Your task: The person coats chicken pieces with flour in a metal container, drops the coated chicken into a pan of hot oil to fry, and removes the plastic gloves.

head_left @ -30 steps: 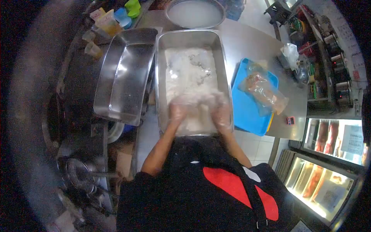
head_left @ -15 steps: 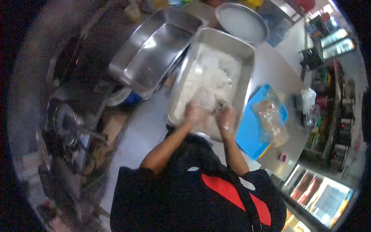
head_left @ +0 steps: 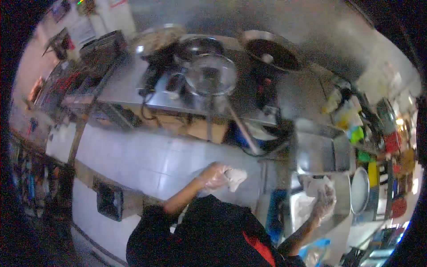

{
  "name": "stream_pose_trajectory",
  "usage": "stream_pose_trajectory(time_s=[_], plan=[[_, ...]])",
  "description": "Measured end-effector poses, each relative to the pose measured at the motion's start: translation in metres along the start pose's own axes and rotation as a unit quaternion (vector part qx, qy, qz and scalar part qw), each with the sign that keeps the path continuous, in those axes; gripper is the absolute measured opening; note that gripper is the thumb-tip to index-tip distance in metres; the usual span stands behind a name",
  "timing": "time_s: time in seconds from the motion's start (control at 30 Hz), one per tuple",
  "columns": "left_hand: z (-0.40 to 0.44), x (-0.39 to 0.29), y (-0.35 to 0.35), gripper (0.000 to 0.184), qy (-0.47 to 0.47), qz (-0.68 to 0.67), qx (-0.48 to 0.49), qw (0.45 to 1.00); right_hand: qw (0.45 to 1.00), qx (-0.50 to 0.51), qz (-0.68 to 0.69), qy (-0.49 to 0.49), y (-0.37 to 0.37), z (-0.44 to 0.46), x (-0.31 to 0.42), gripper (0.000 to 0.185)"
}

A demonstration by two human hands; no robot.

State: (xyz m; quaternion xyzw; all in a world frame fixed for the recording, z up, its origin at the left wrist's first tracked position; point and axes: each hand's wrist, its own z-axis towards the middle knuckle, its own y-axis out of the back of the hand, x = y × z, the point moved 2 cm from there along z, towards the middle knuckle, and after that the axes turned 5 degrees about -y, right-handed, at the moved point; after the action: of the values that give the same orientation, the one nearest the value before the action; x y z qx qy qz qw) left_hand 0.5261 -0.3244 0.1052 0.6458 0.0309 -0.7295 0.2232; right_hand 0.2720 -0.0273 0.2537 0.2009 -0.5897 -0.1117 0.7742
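My left hand (head_left: 212, 176), in a clear plastic glove, is closed around a pale, flour-coated piece of food (head_left: 236, 179), held above the tiled floor in front of my body. On the right, my right hand (head_left: 327, 201), also gloved, grips another whitish coated piece (head_left: 318, 185); blur hides its exact kind. This hand is over the metal tray (head_left: 341, 218) of white flour, which it partly covers. A second, deep metal tray (head_left: 315, 153) stands just beyond it.
Ahead runs a steel cooking counter (head_left: 164, 103) with a large wok (head_left: 272, 52) and a round strainer (head_left: 210, 75) whose handle sticks out towards me. A round pan (head_left: 360, 190) is beside the trays. Part of a blue tray (head_left: 319, 244) shows low right.
My view has swung left from the flour tray towards the cooking counter. Both hands have come up out of the flour and moved apart, each with a coated piece.
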Motion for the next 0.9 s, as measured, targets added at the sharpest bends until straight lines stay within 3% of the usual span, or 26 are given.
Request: stream_pose_trajectory(time_s=[0.03,0.07,0.1,0.17,0.23,0.27,0.33,0.4,0.43,0.47,0.5,0.53,0.57,0.6,0.67,0.73,0.77,0.8,0.87,0.9], plan=[[-0.026,0.009,0.036,0.036,0.004,-0.056,-0.077,0.995,0.999,0.025,-0.024,0.026,-0.039,0.001,0.057,0.031],[-0.062,0.02,0.06,0.035,0.02,-0.021,-0.108,0.994,0.996,0.046,-0.054,0.051,-0.064,-0.008,0.093,0.032],[-0.097,0.031,0.083,0.035,0.038,0.012,-0.138,0.99,0.994,0.045,-0.023,0.094,-0.086,-0.004,0.082,0.031],[-0.172,0.059,0.11,0.038,0.117,0.258,-0.119,0.952,0.975,0.114,-0.021,0.192,-0.128,-0.002,0.103,0.03],[-0.214,0.011,0.146,0.039,0.192,0.274,-0.162,0.928,0.95,0.217,-0.034,0.224,-0.179,-0.015,0.172,0.028],[-0.196,0.001,0.183,0.04,0.234,0.278,-0.177,0.915,0.941,0.268,-0.039,0.202,-0.239,0.01,0.202,0.027],[-0.233,-0.02,0.209,0.042,0.306,0.236,-0.246,0.889,0.889,0.209,-0.242,0.329,-0.303,0.013,0.249,0.027],[-0.266,-0.012,0.223,0.044,0.328,0.261,-0.306,0.855,0.894,0.31,-0.038,0.321,-0.379,0.026,0.275,0.03],[-0.281,-0.004,0.225,0.045,0.316,0.309,-0.333,0.833,0.893,0.312,-0.112,0.303,-0.394,0.0,0.332,0.031],[-0.297,0.007,0.226,0.046,0.305,0.356,-0.357,0.808,0.839,0.328,-0.057,0.43,-0.447,0.04,0.313,0.032],[-0.318,0.044,0.212,0.046,0.332,0.287,-0.409,0.8,0.821,0.33,0.008,0.467,-0.482,0.031,0.325,0.032],[-0.338,0.065,0.21,0.047,0.359,0.217,-0.454,0.786,0.843,0.345,-0.002,0.414,-0.508,0.019,0.359,0.029],[-0.337,0.07,0.221,0.048,0.373,0.199,-0.471,0.774,0.792,0.21,-0.06,0.57,-0.549,0.038,0.368,0.031],[-0.333,0.068,0.234,0.049,0.386,0.182,-0.487,0.762,0.706,0.064,-0.117,0.695,-0.575,0.031,0.385,0.033],[-0.319,0.056,0.256,0.052,0.407,0.248,-0.462,0.748,0.787,0.327,0.031,0.522,-0.585,-0.006,0.449,0.035],[-0.333,0.09,0.271,0.05,0.373,0.321,-0.484,0.724,0.801,0.411,0.085,0.428,-0.623,-0.02,0.482,0.037],[-0.333,0.101,0.286,0.049,0.352,0.358,-0.496,0.708,0.81,0.371,0.072,0.448,-0.67,-0.009,0.491,0.037],[-0.319,0.092,0.305,0.048,0.386,0.293,-0.511,0.709,0.818,0.327,0.059,0.47,-0.709,0.003,0.501,0.037],[-0.291,0.065,0.35,0.047,0.447,0.16,-0.532,0.701,0.8,0.335,0.03,0.496,-0.782,0.018,0.524,0.037],[-0.293,0.078,0.369,0.047,0.443,0.178,-0.535,0.697,0.791,0.337,0.016,0.51,-0.81,0.02,0.544,0.037]])
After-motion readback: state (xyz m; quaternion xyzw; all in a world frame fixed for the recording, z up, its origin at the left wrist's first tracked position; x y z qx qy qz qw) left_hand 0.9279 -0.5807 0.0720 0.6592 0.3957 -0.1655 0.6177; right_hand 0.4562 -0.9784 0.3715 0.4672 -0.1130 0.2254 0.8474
